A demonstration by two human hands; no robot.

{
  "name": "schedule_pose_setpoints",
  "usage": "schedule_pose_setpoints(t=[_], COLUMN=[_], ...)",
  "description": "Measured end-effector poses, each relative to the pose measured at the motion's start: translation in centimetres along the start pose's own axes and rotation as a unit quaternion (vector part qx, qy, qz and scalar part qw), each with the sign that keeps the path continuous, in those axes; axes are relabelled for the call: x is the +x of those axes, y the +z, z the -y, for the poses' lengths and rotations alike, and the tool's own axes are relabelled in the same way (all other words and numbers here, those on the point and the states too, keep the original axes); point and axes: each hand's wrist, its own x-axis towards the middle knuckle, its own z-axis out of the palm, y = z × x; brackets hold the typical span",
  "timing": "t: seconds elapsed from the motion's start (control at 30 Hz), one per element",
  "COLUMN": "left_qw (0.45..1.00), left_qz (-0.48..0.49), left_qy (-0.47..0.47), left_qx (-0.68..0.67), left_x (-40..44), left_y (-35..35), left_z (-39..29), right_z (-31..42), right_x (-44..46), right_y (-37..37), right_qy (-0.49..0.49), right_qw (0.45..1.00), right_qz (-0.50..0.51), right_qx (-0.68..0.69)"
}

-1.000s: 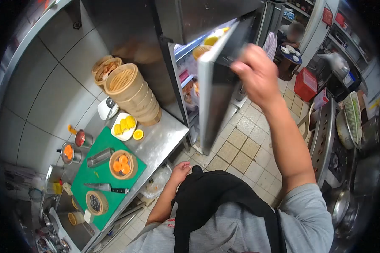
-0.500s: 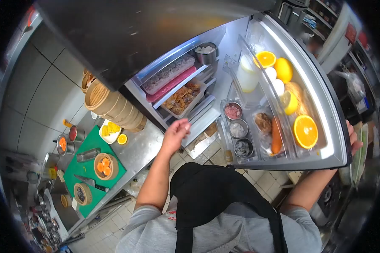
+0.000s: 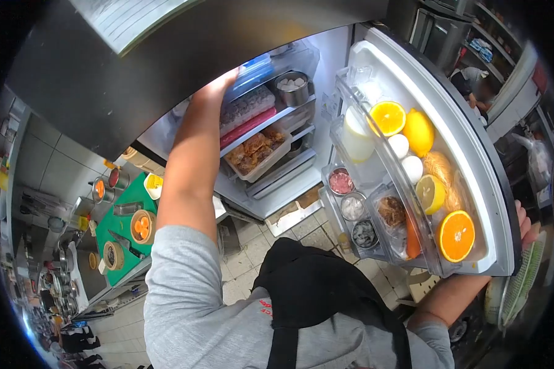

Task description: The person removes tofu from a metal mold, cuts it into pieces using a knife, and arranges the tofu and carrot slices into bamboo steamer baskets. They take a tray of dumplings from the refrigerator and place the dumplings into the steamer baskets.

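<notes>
My left hand (image 3: pixel 221 81) reaches into the upper part of the fridge, beside a clear blue-tinted container (image 3: pixel 252 72). The dark upper door hides its fingers. Below it, a lidless tray of whitish food (image 3: pixel 246 109) rests above a pink tray (image 3: pixel 247 128). A steel pot with white pieces (image 3: pixel 292 88) stands on the same shelf. Lower down is a plastic box of brown cooked food (image 3: pixel 258 152). At the far right, my right hand (image 3: pixel 523 224) has its fingers curled round the outer edge of the open fridge door (image 3: pixel 495 178).
Door racks hold orange halves (image 3: pixel 456 236), a lemon (image 3: pixel 419 132), eggs (image 3: pixel 411 167), a carrot (image 3: pixel 412 237) and small steel bowls (image 3: pixel 353 206). At left, a green cutting board (image 3: pixel 128 215) bears a knife (image 3: pixel 126 243) and bamboo steamers (image 3: pixel 143 227). Other people are in the background.
My left hand has gone from in front of the lower shelves up into the fridge's top section. My right hand stays on the door, and the view has shifted.
</notes>
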Motion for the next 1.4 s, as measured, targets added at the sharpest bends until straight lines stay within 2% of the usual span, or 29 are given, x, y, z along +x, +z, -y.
schedule_pose_setpoints(t=[0.03,0.07,0.13,0.17,0.47,0.83,1.4], left_qw=[0.996,0.996,0.979,0.970,0.975,0.973,0.969], left_qz=[-0.080,-0.082,-0.075,-0.073,0.024,0.093,0.149], left_qy=[0.036,0.038,-0.039,-0.063,-0.133,-0.143,-0.138], left_qx=[-0.004,-0.004,-0.186,-0.225,-0.176,-0.156,-0.138], left_x=[-0.1,0.3,0.4,0.9,3.1,3.5,3.7], left_y=[1.8,1.6,1.0,1.1,2.5,2.4,1.5], left_z=[0.9,0.2,-1.4,-2.1,-3.0,-3.2,-3.3], right_z=[-0.1,-0.1,0.2,0.4,1.3,1.8,2.2], right_x=[0.0,0.0,0.1,0.2,0.1,0.5,0.5], right_y=[0.6,0.7,0.5,0.2,-2.2,-2.9,-3.3], right_qy=[0.001,0.001,0.003,0.007,0.019,0.020,0.010], right_qw=[1.000,1.000,0.997,0.995,0.976,0.966,0.960], right_qz=[0.004,0.001,-0.015,-0.025,-0.090,-0.128,-0.154], right_qx=[0.007,0.027,0.078,0.099,0.196,0.225,0.235])
